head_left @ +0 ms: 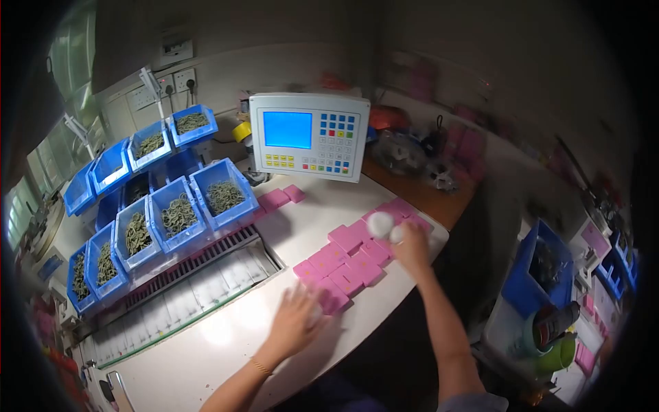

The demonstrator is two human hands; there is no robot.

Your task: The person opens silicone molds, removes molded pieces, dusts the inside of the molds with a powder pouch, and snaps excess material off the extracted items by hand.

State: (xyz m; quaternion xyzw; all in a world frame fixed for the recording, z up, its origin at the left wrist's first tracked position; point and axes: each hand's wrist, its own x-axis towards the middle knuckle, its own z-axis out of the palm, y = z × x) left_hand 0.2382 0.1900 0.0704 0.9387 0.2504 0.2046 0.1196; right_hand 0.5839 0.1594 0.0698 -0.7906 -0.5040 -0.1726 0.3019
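Observation:
Pink square blocks (347, 268) lie close together in rows on the white table (226, 343). Over the lower left end of these blocks is my left hand (300, 317), blurred, its fingers spread near the nearest blocks; a small whitish patch shows by its palm. My right hand (410, 248) is at the far right end of the rows, its fingers partly hidden and smeared. Two whitish round things (380, 225) sit at its fingertips; whether it holds them is unclear.
Blue bins (180, 215) with green rings stand in tiers at the left, behind a slotted metal tray (185, 302). A control panel (309, 137) stands at the back. A blue crate (539, 268) and a green cup (557, 356) are at the right.

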